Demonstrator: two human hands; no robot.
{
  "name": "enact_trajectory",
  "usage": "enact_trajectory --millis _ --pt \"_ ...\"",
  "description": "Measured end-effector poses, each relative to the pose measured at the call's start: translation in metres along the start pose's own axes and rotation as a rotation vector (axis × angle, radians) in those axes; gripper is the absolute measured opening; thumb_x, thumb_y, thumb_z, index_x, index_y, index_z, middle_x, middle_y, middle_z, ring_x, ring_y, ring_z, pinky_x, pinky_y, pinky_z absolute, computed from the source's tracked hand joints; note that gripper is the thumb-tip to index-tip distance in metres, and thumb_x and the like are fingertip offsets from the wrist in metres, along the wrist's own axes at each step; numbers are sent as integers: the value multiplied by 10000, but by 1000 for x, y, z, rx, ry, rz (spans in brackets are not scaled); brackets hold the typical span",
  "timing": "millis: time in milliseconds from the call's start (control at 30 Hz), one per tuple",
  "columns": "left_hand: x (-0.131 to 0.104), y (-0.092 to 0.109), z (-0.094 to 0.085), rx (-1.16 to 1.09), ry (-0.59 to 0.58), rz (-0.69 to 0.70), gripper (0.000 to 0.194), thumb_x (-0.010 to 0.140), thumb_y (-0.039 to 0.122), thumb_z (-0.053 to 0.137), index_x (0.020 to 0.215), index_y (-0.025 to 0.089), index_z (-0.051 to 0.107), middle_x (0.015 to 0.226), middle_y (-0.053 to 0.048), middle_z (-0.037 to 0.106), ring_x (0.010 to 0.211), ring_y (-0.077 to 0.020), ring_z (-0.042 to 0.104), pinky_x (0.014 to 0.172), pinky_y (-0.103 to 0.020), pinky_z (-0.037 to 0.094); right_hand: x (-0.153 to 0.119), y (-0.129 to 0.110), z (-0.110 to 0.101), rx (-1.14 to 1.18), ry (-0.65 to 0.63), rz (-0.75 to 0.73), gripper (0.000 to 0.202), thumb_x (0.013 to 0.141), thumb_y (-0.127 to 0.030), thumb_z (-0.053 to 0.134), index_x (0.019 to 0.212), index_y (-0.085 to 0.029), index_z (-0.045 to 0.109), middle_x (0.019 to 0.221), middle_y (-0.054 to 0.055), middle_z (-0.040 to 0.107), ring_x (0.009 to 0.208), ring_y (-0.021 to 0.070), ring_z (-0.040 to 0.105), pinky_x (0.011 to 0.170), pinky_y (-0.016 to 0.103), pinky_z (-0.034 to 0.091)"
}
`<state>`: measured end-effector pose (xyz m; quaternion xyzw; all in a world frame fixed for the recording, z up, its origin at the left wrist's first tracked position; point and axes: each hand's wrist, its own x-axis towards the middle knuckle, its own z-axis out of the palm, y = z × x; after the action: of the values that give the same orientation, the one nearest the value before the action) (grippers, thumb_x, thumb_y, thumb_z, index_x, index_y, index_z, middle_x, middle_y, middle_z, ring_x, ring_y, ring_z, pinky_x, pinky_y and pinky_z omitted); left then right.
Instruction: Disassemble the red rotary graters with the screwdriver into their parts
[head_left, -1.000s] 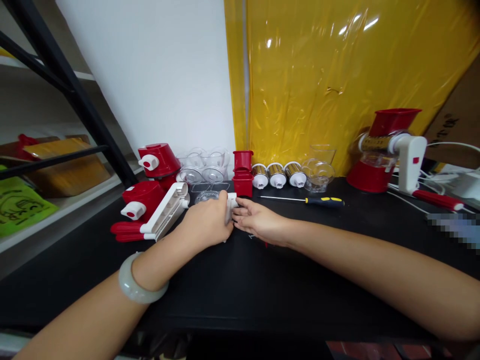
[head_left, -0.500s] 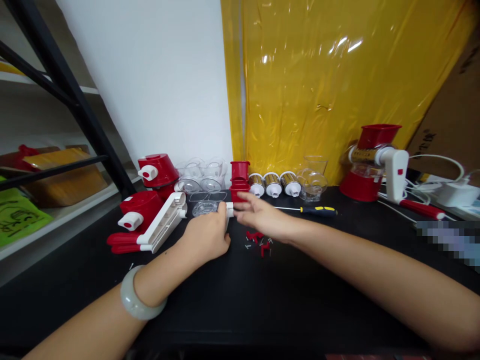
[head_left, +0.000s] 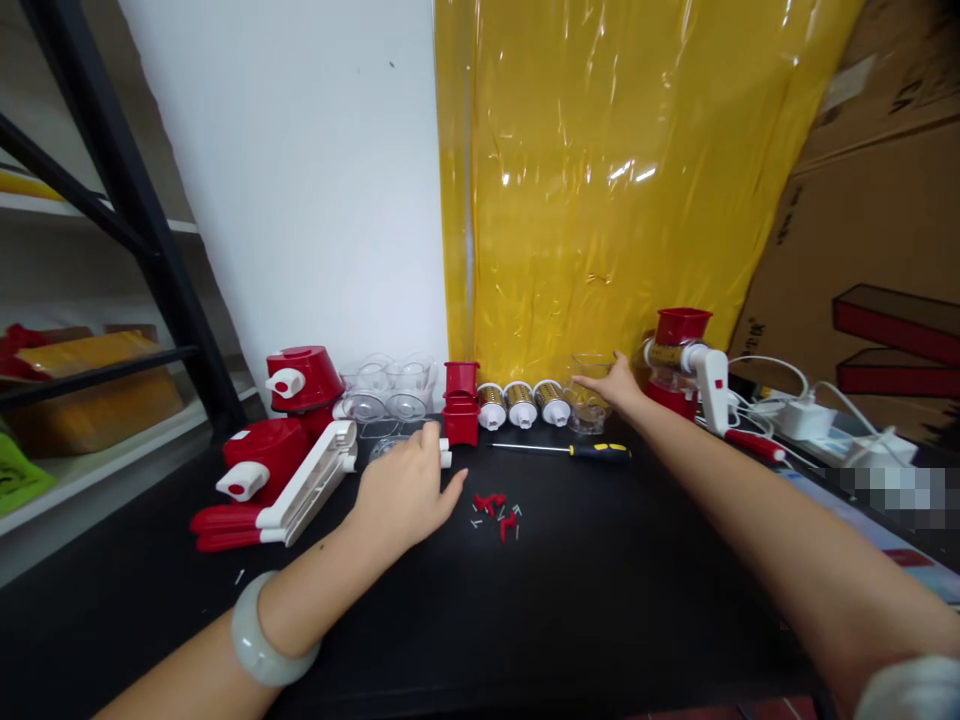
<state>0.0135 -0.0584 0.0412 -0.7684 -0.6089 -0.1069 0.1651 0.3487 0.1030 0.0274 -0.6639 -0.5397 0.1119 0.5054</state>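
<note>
Two hands: your right hand (head_left: 616, 384) spreads by the clear grater housing (head_left: 586, 414), right of centre; pinch softly. Your left hand (head_left: 405, 488) curls near the middle, grip hidden.

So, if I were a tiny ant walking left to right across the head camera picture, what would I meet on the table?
Red handles → left hand → grater drums → right hand → red-and-white grinder → white plugs.

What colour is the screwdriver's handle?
The screwdriver handle is dark, nearly black, with yellow patches; it shows best in the head view.
</note>
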Motion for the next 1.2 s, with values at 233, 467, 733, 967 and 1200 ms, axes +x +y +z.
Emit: enact_trajectory --millis 233,467,733,967,1200 --pt "-1 3 -1 -67 27 69 440 957 456 334 1224 123 439 906 -143 705 866 -310 702 643 -355 494 2 4 5 -25 35 44 950 653 -344 779 1423 -11 332 1347 263 515 1238 303 527 1034 351 409" --pt "3 -7 6 -165 146 156 369 961 407 384 1220 154 455 973 -109 695 884 -258 694 695 -331 515 -12 -15 -20 -81 272 -257 889 648 -365 758 1384 -3 415 1263 235 546 1169 309 542 1026 403 418" --pt "13 -3 5 -194 633 612 569 873 247 610 1386 194 370 1436 -178 448 1334 -323 450 1020 -480 466 -91 -93 -46 110 -176 -769 861 647 -334 776 1423 -187 431 1220 139 595 1138 289 588 980 455 479" --pt "15 17 -43 -24 730 716 695 881 86 539 1509 200 262 1525 -170 385 1408 -292 368 1153 -514 306 -151 -129 -37 136 -426 -924 871 662 -297 754 1405 -184 314 1291 159 572 1124 282 618 931 433 514" --pt "35 20 -42 -345 530 786 794 813 128 670 1493 274 289 1548 -184 276 1394 -350 348 1065 -539 417 -148 -127 -35 222 -410 -878 808 639 -313 798 1302 -198 351 1298 157 557 1190 277 588 965 434 484"
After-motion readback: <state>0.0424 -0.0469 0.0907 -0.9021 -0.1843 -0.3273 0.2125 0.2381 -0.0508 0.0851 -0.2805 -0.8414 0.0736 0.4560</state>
